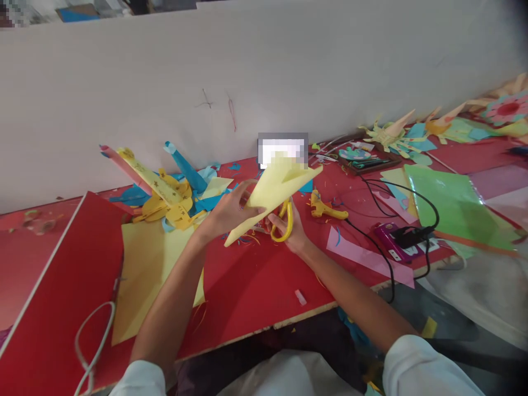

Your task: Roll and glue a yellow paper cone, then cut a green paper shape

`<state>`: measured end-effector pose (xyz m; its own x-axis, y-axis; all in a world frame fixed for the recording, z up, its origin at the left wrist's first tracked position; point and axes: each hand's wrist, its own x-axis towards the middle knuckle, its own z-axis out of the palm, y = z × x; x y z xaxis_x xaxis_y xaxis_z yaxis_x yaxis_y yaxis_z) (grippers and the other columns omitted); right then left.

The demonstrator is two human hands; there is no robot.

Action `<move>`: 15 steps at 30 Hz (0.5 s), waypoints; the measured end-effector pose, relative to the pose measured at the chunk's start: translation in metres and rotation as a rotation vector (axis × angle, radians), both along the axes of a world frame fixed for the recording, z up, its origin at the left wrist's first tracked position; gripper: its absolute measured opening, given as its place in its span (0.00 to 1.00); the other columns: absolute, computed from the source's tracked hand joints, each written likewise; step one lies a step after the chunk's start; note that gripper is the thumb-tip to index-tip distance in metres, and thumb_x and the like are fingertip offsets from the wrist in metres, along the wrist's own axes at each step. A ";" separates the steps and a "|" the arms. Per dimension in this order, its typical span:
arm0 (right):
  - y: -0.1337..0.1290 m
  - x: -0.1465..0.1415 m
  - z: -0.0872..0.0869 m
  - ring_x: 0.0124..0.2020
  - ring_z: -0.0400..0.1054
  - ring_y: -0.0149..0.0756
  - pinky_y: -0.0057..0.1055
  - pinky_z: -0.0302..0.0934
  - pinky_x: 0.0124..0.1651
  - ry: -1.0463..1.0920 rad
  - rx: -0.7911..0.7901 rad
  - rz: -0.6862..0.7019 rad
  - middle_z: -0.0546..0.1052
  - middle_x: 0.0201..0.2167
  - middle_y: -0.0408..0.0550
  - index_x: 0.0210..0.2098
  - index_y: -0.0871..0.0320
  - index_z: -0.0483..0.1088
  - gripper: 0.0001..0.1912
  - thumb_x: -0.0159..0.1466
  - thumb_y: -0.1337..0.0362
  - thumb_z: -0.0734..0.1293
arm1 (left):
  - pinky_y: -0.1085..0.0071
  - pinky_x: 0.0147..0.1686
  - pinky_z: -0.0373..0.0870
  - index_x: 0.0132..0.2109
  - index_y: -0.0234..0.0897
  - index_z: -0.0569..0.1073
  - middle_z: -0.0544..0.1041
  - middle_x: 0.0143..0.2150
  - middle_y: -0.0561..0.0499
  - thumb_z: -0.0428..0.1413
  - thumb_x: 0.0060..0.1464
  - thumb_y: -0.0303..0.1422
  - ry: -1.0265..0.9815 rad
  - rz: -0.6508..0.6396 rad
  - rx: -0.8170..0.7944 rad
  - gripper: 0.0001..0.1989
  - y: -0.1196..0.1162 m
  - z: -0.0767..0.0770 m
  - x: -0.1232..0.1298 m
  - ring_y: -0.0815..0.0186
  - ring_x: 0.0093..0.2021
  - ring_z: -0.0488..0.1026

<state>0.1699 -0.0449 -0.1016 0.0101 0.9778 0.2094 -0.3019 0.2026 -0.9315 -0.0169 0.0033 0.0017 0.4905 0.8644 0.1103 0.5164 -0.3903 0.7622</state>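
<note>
My left hand [229,209] is closed on a pale yellow paper sheet [274,187], rolled and creased into a slanting shape above the red table [251,286]. Yellow-handled scissors [289,223] are in my right hand [296,231], just below the paper. One handle loop shows between the fingers; the blades are hidden behind the paper. Small yellow and blue paper scraps [247,239] lie under my hands. A larger yellow sheet [159,258] rests flat on the table beneath my left forearm.
Paper cones with cut petals [165,192] stand at the back left. To the right lie a yellow glue gun [324,209], a pink strip [363,253], a purple box [398,242] with black cables and green sheets [449,203]. A white cable [93,352] loops at front left.
</note>
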 end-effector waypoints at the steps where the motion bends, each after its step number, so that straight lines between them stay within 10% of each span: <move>1: 0.000 0.001 -0.001 0.22 0.68 0.33 0.34 0.68 0.24 -0.007 -0.007 -0.007 0.75 0.30 0.38 0.50 0.48 0.62 0.29 0.61 0.46 0.78 | 0.61 0.48 0.77 0.68 0.41 0.69 0.82 0.50 0.44 0.66 0.57 0.44 -0.032 -0.014 0.026 0.35 0.003 0.001 -0.004 0.58 0.46 0.80; 8: 0.001 0.004 0.004 0.28 0.72 0.30 0.32 0.71 0.29 0.021 0.002 -0.048 0.81 0.51 0.45 0.59 0.44 0.61 0.37 0.58 0.51 0.81 | 0.62 0.50 0.76 0.54 0.38 0.78 0.82 0.50 0.44 0.67 0.56 0.43 -0.079 0.028 0.263 0.22 0.008 0.011 -0.026 0.58 0.48 0.79; 15: 0.002 0.006 -0.001 0.28 0.72 0.35 0.37 0.72 0.29 -0.018 -0.029 -0.108 0.79 0.48 0.48 0.54 0.47 0.63 0.36 0.55 0.51 0.82 | 0.57 0.52 0.75 0.47 0.38 0.79 0.82 0.48 0.44 0.67 0.56 0.45 0.090 0.064 0.248 0.18 -0.001 0.004 -0.014 0.53 0.49 0.78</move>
<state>0.1757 -0.0430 -0.1024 0.1127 0.9768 0.1822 -0.2631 0.2062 -0.9425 -0.0314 0.0024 0.0056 0.4536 0.8460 0.2804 0.6074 -0.5237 0.5973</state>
